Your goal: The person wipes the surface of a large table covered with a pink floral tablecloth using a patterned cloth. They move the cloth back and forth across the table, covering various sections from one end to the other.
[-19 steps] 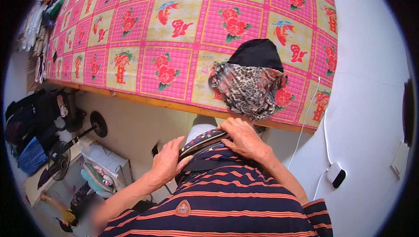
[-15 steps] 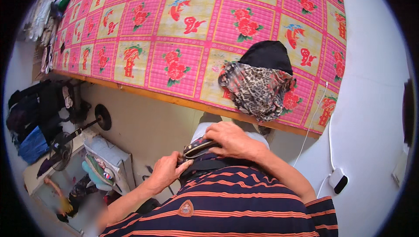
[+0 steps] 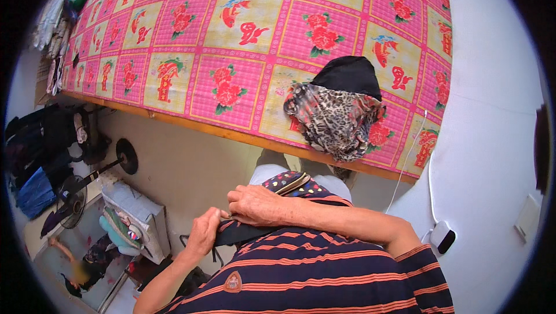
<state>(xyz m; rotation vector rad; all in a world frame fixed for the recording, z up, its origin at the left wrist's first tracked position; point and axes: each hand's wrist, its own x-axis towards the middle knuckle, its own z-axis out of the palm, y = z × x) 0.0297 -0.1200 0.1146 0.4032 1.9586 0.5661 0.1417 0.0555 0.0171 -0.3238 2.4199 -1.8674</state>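
Observation:
My left hand (image 3: 204,230) is closed at my waist, thumb and fingers pinching the end of a wide black strap (image 3: 243,233). Right beside it, my right hand (image 3: 255,204) bends over the same strap with curled fingers; their tips are partly hidden. Beyond my right wrist, a dark pouch with coloured dots (image 3: 301,186) lies against my lap, its pale-edged zip opening facing up. My right forearm crosses in front of my dark shirt with orange stripes (image 3: 301,273) and covers part of the pouch.
Ahead stands a table with a pink patterned cover (image 3: 231,85). On its near edge lies a crumpled leopard-print cloth with a black part (image 3: 339,114). A white cable and charger (image 3: 443,237) are at right. A fan (image 3: 72,198) and a mirror (image 3: 87,256) stand at left.
My right hand has moved left and down, off the pouch opening and onto the black strap beside my left hand. My left hand has shifted slightly left. The pouch now shows more fully.

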